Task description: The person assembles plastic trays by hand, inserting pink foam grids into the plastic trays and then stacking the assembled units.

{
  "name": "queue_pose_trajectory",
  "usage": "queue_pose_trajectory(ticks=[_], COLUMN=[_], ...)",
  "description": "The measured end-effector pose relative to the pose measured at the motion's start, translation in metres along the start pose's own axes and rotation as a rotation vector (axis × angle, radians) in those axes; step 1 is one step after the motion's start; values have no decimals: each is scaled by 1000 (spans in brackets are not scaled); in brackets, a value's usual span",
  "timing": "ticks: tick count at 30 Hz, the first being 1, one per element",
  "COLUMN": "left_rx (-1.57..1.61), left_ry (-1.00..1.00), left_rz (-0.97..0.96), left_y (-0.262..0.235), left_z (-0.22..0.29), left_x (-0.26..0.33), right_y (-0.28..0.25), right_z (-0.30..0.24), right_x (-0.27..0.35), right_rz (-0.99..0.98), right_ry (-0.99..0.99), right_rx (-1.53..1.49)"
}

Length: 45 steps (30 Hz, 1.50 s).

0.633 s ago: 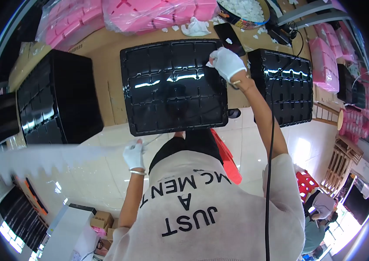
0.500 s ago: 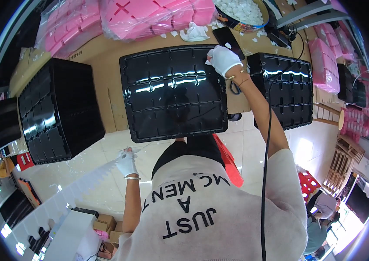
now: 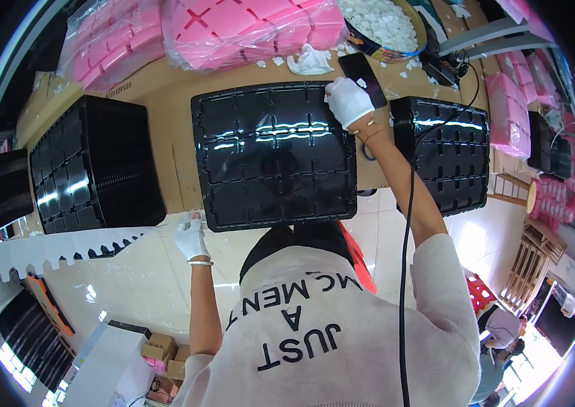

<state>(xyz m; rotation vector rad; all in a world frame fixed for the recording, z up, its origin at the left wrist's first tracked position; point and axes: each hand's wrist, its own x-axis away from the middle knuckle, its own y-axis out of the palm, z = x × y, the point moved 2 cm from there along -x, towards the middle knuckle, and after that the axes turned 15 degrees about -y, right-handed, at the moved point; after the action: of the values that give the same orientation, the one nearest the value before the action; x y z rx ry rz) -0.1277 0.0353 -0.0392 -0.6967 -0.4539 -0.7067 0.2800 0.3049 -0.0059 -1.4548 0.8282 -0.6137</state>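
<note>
A black plastic tray (image 3: 274,163) with moulded ridges lies in front of me on the cardboard-covered table, its near edge at the table's front. My right hand (image 3: 350,103), in a white glove, rests at the tray's far right corner with fingers curled in; whatever they hold is hidden. Near the tray's front left corner, my gloved left hand (image 3: 192,237) is closed on the end of a long pale strip with a toothed edge (image 3: 73,245). That strip stretches far out to the left. A dark phone (image 3: 363,78) lies just beyond my right hand.
Stacks of black trays stand left (image 3: 101,163) and right (image 3: 447,156). Pink foam blocks in plastic wrap (image 3: 253,30) line the far side, with a tub of white pieces (image 3: 379,27). A black cable (image 3: 406,271) hangs across my right arm. People (image 3: 501,332) are at lower right.
My left hand has moved slightly up and left toward the table edge, and the toothed strip has swung upward. The right hand stays at the tray's corner; the whole view has shifted a little.
</note>
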Motion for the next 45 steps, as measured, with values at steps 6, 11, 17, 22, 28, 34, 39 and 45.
queue_pose_trajectory(ticks=[6, 11, 17, 22, 28, 34, 39, 45], left_rx=[-21, -46, 34, 123, 230, -122, -561, -573], left_ry=[32, 57, -152, -443, 52, 879, 775, 764], left_rz=[-29, -18, -1, -414, -735, -66, 157, 146], left_y=[3, -3, -17, 17, 100, 194, 219, 227], left_z=[3, -7, 16, 46, 145, 319, 339, 338], left_x=[-4, -15, 4, 67, 105, 28, -43, -37], right_y=[7, 6, -40, -24, -89, -85, -63, -43], right_z=[4, -20, 58, 170, 90, 90, 112, 120], right_x=[6, 30, 7, -10, -95, -184, -211, -210], right_rz=[146, 152, 521, 340, 602, 655, 151, 203], right_ry=[1, -49, 384, 778, 354, -245, -23, 13], right_rx=[-55, -201, -489, 85, -285, -99, 85, 135])
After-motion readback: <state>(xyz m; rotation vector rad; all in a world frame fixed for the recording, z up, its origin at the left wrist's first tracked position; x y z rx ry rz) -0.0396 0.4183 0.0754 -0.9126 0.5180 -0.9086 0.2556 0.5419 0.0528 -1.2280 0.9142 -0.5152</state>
